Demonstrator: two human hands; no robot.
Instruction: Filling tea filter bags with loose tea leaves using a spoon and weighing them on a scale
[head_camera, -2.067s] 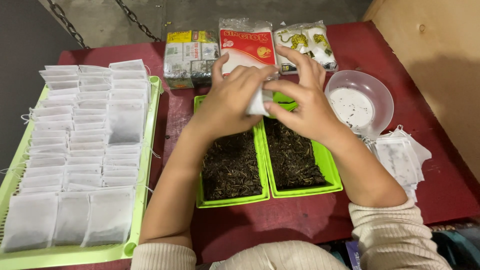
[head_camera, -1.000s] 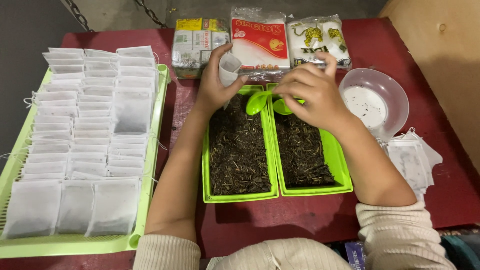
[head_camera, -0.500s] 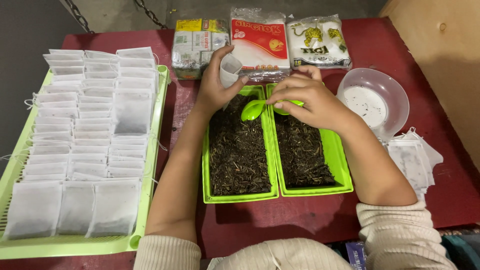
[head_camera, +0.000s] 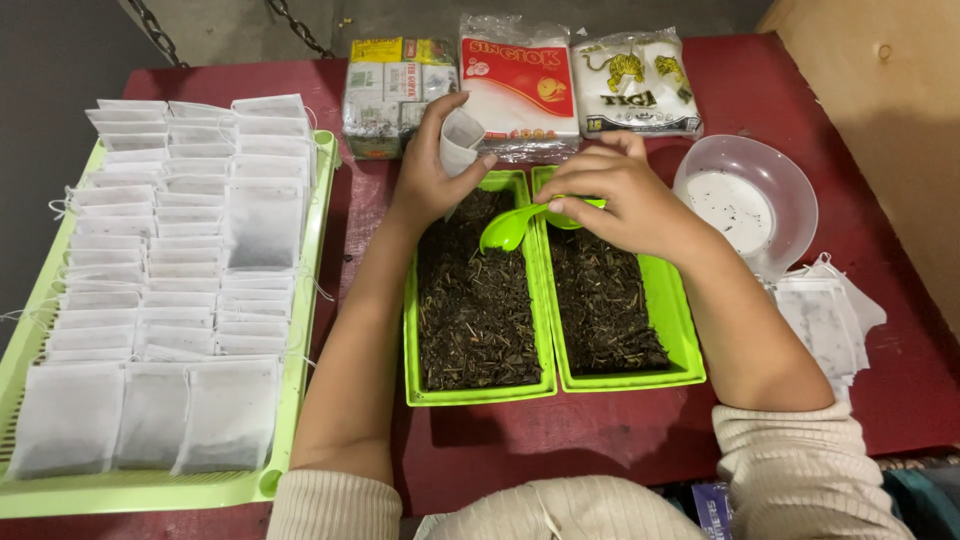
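The left hand (head_camera: 425, 180) pinches a flimsy empty tea bag (head_camera: 459, 140) open by its rim, while the right hand (head_camera: 620, 200) grips a light, stiff green scoop (head_camera: 510, 228) by its handle.

The spoon (head_camera: 508, 229) and both little trays (head_camera: 478, 392) look like smooth, glossy lime-green plastic, and the loose tea (head_camera: 476, 310) in them is dry, dark and rough-looking. The empty bag (head_camera: 458, 140) and the filled ones on the big tray (head_camera: 170, 250) are thin matt white filter paper. The bowl (head_camera: 790, 190) is cloudy see-through plastic, the packets (head_camera: 520, 85) at the back are shiny crinkly film, and the worktop (head_camera: 620, 440) is dull painted red.
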